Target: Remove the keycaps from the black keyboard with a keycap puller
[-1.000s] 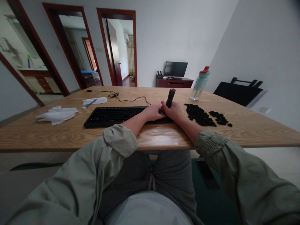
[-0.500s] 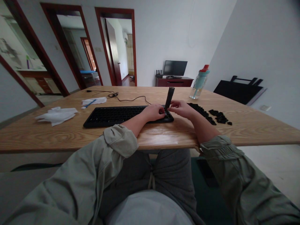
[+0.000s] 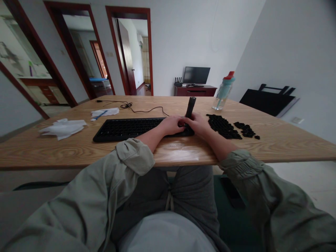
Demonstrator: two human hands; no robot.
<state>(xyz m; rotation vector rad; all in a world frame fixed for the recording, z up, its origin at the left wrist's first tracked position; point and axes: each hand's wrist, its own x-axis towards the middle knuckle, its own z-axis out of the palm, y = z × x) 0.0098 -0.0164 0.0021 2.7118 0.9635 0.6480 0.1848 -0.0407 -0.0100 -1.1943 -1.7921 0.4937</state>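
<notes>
A black keyboard [image 3: 126, 130] lies near the table's front edge, its right end partly covered by both hands. My left hand [image 3: 172, 125] rests on that end, fingers curled down; what they grip, if anything, is hidden. From the right, my right hand [image 3: 197, 123] reaches in with fingers bent, its tips close to the left hand's. Whether a small piece is between them cannot be seen. Rising behind the fingers is a black cylinder [image 3: 191, 106], nearly upright and leaning slightly right; its lower end is hidden. Right of the hands lies a pile of loose black keycaps [image 3: 223, 126].
More keycaps [image 3: 244, 129] lie in a smaller group farther right. A water bottle [image 3: 224, 91] stands at the back right. On the left are crumpled white tissue [image 3: 63, 128] and a blue-and-white brush-like stick [image 3: 99, 114] on another tissue. The keyboard cable [image 3: 147, 111] runs behind.
My right hand has moved left and inward, now covering the cylinder's lower part and meeting the left hand. The left hand, cylinder and keyboard have stayed about where they were.
</notes>
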